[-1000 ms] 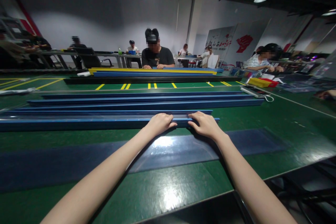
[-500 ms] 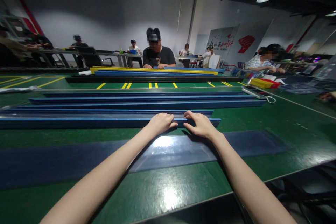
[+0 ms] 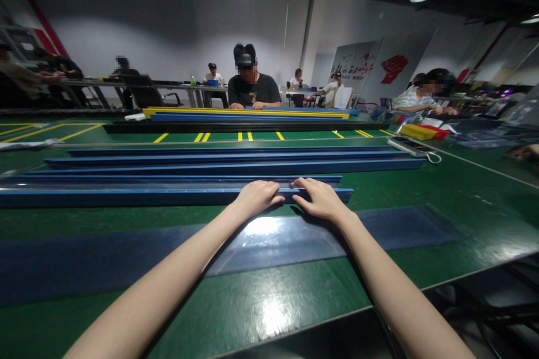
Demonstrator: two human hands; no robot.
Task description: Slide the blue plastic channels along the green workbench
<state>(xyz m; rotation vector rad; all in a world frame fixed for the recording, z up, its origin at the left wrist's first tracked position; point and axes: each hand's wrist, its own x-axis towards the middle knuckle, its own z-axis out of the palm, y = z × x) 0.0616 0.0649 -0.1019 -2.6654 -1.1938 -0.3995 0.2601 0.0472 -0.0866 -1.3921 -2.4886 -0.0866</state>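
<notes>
Here, a glossy green worktable (image 3: 269, 303) fills a dim hall where other people sit at further tables. A yellow tray (image 3: 415, 132) lies far right — contents unclear. The nearest long blue channel strip (image 3: 126, 197) lies crosswise; the left hand (image 3: 256, 197) and right hand (image 3: 319, 199) rest on it side by side, fingers curled over its edge — grip uncertain.

Two hands, the left hand (image 3: 256, 197) and the right hand (image 3: 320, 199), lie on one blue channel (image 3: 126, 197) nearest the surface's near edge. Three more blue rails (image 3: 236, 159) lie beyond it toward the middle of the green surface (image 3: 261, 303). One dark flat strip (image 3: 404, 227) runs along the near edge. Two stacked bars, one yellow bar (image 3: 246, 113) and one blue, sit at the far edge.
</notes>
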